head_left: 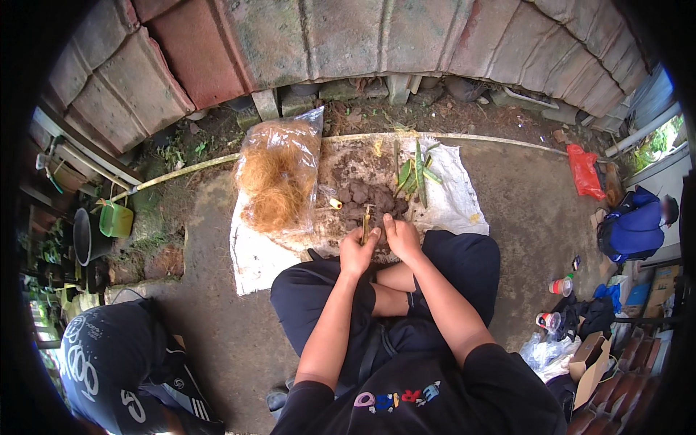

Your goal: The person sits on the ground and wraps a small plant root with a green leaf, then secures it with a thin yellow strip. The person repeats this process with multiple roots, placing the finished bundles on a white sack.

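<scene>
My left hand [357, 254] is closed around a short yellowish-brown stick [366, 219], its end pointing up past the fingers. Close beside it, my right hand [403, 238] is closed at the edge of a heap of dark, clumpy soil [370, 197]; what its fingers grip, if anything, is hidden. A small pale tube-shaped piece [335, 204] lies left of the soil. Long green leaves [420, 174] rest beyond the right hand. A clear plastic bag of brown fibre [277, 177] lies to the left. All of these are on a soil-stained white sack [250, 262] before my crossed legs.
A person in dark clothes [109, 355] bends at the lower left. Ahead, a pale pipe [500, 137] runs before a low roof of tiles [348, 40]. A green container [116, 219] hangs at left. Cups [549, 321], a cardboard box [591, 370] and a blue backpack [638, 225] are at right.
</scene>
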